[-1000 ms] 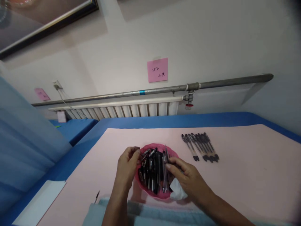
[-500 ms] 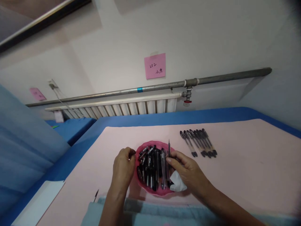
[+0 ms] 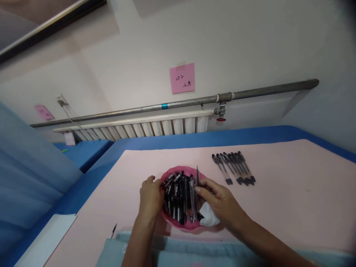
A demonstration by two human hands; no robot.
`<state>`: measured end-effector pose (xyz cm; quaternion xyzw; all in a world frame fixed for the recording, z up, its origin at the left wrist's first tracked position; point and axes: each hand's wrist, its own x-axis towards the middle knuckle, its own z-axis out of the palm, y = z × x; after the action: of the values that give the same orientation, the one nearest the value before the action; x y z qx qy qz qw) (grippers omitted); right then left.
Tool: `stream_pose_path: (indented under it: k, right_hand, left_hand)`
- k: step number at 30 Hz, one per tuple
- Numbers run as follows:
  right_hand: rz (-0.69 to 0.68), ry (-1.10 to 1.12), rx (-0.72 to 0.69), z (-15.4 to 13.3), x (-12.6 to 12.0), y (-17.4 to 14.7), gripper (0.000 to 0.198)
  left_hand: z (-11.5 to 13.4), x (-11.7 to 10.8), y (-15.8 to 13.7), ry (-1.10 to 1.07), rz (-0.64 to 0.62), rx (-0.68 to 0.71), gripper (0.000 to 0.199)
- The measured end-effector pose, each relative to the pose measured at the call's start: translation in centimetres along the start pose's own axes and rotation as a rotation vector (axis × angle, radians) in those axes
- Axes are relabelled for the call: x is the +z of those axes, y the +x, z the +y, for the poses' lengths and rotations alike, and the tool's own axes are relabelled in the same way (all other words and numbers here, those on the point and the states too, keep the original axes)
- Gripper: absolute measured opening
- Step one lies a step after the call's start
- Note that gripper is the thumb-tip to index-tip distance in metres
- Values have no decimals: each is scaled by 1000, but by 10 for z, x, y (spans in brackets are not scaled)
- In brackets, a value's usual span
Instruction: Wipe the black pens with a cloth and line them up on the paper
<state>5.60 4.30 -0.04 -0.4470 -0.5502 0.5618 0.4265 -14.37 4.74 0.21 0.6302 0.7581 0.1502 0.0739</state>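
A pink basket (image 3: pixel 180 227) stands in front of me, full of black pen caps (image 3: pixel 178 177) and clear-barrelled pens (image 3: pixel 192 196). My left hand (image 3: pixel 151 195) is at the basket's left rim, its fingertips curled in among the caps; whatever they pinch is hidden. Over the right side of the basket, my right hand (image 3: pixel 219 196) holds an uncapped pen (image 3: pixel 197 178) upright, its tip pointing up. A crumpled white tissue (image 3: pixel 208 215) hangs below the right hand, against the rim.
Several capped pens (image 3: pixel 233 168) lie in a row on the pink table cover (image 3: pixel 289 193), right of the basket. A loose pen piece (image 3: pixel 113 230) lies front left, by the light-blue cloth (image 3: pixel 167 248). White paper (image 3: pixel 46 237) is at far left. Behind the table is a radiator (image 3: pixel 155 128).
My left hand has moved right, from just outside the rim to the caps inside the basket. My right hand keeps the pen upright, almost unmoved.
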Motion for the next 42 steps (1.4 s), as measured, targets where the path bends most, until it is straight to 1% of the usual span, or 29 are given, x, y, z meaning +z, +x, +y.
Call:
stream_pose_path:
  k: [6, 10, 13, 18, 20, 22, 26, 28, 32, 35, 39, 42]
  right_hand:
    - [1, -66, -38, 3, -1, 1, 17]
    - [-7, -73, -28, 2, 0, 0, 17]
    - [-1, -108, -46, 0, 0, -1, 17]
    - [11, -129, -68, 1, -1, 0, 18]
    - [10, -119, -52, 2, 0, 0, 18]
    - [11, -104, -43, 2, 0, 0, 17]
    - [15, -88, -53, 3, 0, 0, 17]
    - [14, -105, -61, 3, -1, 1, 17]
    - [8, -113, -62, 3, -1, 1, 16]
    - [12, -108, -76, 3, -1, 2, 15]
    - [17, -124, -109, 3, -1, 2, 14]
    - [10, -115, -93, 2, -1, 1, 14]
  left_hand:
    - [1, 6, 0, 33, -4, 8, 36]
    - [3, 8, -1, -35, 26, 16, 35]
    - [3, 8, 0, -62, 12, 10, 33]
    - [6, 6, 1, 154, -106, -18, 38]
    - [7, 4, 0, 173, -123, -8, 39]
    - [7, 1, -1, 149, -109, 3, 38]
    - [7, -6, -4, 35, -6, 33, 31]
    - [9, -7, -4, -15, 19, 51, 28]
    - [19, -2, -7, 11, 15, 115, 24]
    - [27, 4, -11, 42, 27, 188, 28]
    - [29, 8, -12, 35, -36, 225, 30]
    - [28, 9, -10, 20, -57, 234, 29]
